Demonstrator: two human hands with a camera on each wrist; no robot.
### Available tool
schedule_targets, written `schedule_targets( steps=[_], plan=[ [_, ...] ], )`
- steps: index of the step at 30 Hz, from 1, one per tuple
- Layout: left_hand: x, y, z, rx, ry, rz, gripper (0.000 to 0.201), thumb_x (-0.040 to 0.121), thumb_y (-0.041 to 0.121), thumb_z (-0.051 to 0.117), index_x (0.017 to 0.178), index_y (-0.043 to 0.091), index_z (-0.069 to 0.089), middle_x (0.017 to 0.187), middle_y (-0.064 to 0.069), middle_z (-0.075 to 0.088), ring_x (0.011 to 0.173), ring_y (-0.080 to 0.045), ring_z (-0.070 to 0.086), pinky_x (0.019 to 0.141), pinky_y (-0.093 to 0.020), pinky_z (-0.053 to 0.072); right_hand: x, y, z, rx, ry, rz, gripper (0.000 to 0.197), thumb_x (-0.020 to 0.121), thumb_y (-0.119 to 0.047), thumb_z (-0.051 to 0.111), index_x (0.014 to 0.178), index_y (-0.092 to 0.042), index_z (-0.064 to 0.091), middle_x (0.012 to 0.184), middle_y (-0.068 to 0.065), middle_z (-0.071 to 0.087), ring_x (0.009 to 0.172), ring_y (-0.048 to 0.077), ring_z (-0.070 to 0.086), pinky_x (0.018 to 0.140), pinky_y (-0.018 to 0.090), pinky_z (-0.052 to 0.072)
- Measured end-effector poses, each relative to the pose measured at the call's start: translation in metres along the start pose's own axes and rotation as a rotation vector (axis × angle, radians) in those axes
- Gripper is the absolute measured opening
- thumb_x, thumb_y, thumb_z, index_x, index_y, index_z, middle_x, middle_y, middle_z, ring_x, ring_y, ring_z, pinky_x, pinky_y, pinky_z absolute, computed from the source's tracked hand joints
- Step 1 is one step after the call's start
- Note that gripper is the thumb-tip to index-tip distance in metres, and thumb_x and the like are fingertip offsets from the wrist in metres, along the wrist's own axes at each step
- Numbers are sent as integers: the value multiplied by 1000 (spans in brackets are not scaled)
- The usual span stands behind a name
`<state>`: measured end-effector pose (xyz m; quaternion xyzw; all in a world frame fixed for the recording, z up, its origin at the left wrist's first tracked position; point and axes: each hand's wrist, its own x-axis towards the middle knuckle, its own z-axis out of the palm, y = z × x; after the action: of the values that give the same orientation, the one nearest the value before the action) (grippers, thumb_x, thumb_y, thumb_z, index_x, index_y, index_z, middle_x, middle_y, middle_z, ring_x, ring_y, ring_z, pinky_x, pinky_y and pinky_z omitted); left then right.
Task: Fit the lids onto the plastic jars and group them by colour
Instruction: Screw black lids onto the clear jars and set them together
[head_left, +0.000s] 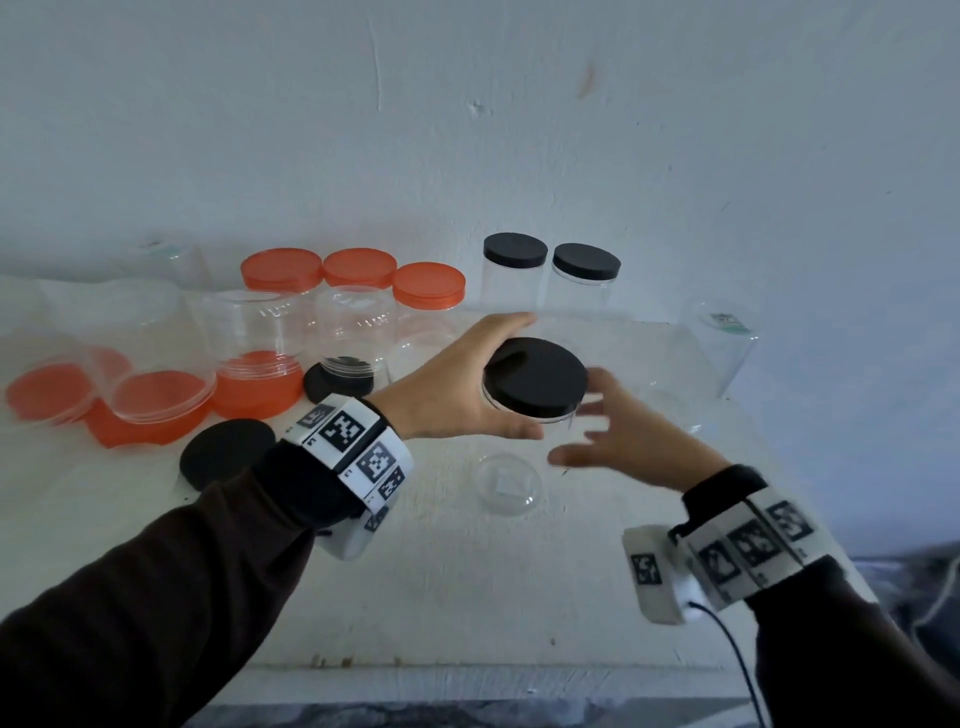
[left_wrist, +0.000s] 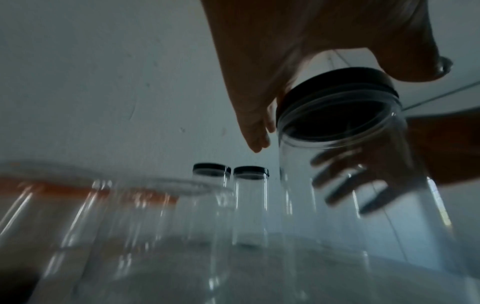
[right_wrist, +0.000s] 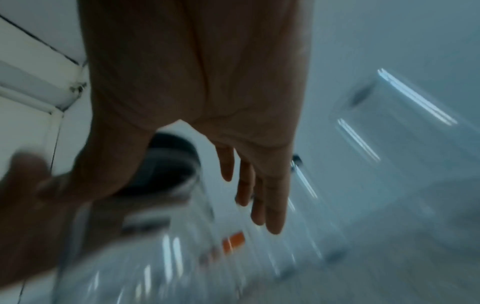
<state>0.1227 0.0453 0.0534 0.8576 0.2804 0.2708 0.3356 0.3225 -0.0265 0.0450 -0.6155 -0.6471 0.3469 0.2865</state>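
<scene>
My left hand (head_left: 522, 375) grips a black lid (head_left: 537, 379) by its rim, thumb on the near side and fingers on the far side. The lid sits on the mouth of a clear plastic jar (head_left: 509, 483). In the left wrist view the same lid (left_wrist: 337, 86) caps the jar (left_wrist: 363, 205) under my left hand (left_wrist: 342, 100). My right hand (head_left: 582, 421) is blurred just right of the jar, fingers spread, holding nothing. In the right wrist view my right hand (right_wrist: 168, 195) is open beside the lid (right_wrist: 171, 148). I cannot tell whether the jar rests on the table.
Two black-lidded jars (head_left: 550, 280) stand at the back by the wall, and three orange-lidded jars (head_left: 358, 267) stand left of them. Open clear jars (head_left: 249, 332), orange lids (head_left: 49, 389) and two loose black lids (head_left: 226, 452) crowd the left. An upturned clear jar (head_left: 724, 343) stands far right.
</scene>
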Motion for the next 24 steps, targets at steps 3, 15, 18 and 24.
schedule_targets(
  steps=[3, 15, 18, 24],
  plan=[
    [-10, -9, 10, -171, 28, -118, 110, 62, 26, 82, 146, 21, 11, 146, 10, 25, 130, -3, 29, 101, -7, 26, -4, -32, -34, -57, 60, -92, 93, 46, -52, 74, 128, -31, 35, 130, -8, 43, 115, 8, 48, 94, 30, 45],
    [-12, -24, 32, -388, 73, -184, 93, 55, 44, 82, 136, 24, 39, 131, 7, 54, 124, -8, 47, 108, -42, 36, 30, -98, -31, -756, -349, -183, 81, 73, -36, 75, 139, -42, 28, 129, -7, 40, 121, 14, 40, 102, 35, 38],
    [-12, -24, 31, -408, 51, -174, 86, 56, 40, 80, 133, 25, 43, 130, 8, 55, 122, -4, 48, 107, -35, 37, 31, -104, -30, -788, -414, -184, 81, 73, -27, 75, 138, -45, 30, 127, -8, 38, 118, 15, 41, 100, 35, 41],
    [-9, -25, 26, -403, -7, -179, 75, 59, 33, 81, 124, 33, 43, 124, 15, 56, 117, 5, 49, 95, -11, 39, 32, -107, -30, -825, -467, -194, 77, 73, -20, 72, 134, -47, 35, 123, -11, 35, 113, 14, 43, 93, 32, 45]
  ],
)
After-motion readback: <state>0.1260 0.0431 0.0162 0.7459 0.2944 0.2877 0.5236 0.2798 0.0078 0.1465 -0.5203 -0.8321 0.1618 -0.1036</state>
